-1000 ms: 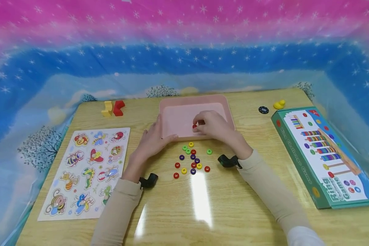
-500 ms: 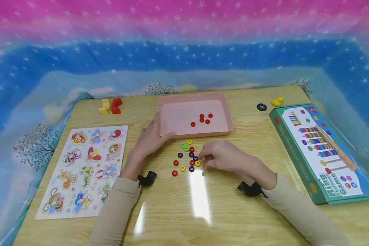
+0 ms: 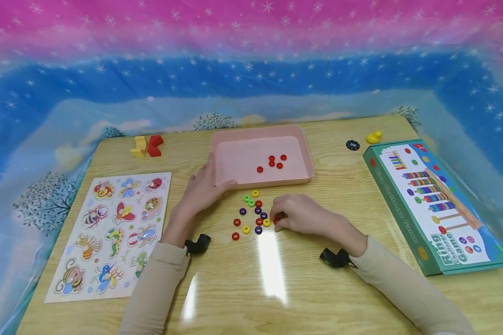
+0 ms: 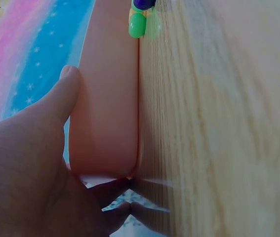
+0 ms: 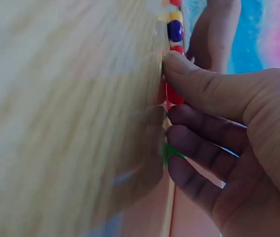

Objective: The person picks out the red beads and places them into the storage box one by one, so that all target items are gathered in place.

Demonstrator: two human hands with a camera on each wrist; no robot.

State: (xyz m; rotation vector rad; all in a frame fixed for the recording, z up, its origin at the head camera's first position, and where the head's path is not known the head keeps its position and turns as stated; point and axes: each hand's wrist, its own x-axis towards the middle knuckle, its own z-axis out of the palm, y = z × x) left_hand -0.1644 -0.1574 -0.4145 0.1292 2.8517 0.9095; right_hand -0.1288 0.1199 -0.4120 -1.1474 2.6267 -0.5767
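Note:
In the head view, my left hand (image 3: 199,191) rests at the near left corner of a pink tray (image 3: 261,185). Its thumb touches the rim, and the fingers lie along the left side. Several red rings (image 3: 272,164) lie inside the tray. My right hand (image 3: 298,214) is low over the table in front of it, pinching a red ring (image 5: 174,93) between thumb and fingers. Just left of that hand is a loose group of rings: yellow (image 3: 246,229), purple (image 3: 258,230), green (image 3: 251,203) and red (image 3: 235,236). A green ring (image 5: 172,153) shows behind the right fingers in the right wrist view.
An insect picture board (image 3: 109,232) lies at the left. Yellow (image 3: 139,147) and red (image 3: 155,145) blocks stand behind it. The Ring Challenge Game box (image 3: 438,204) lies at the right, with a yellow duck (image 3: 374,137) and black chip (image 3: 353,145) beyond it.
My right hand has come out of the tray, leaving a red ring there, and moved toward me to another red ring, which it now pinches. The left hand stays at the tray corner.

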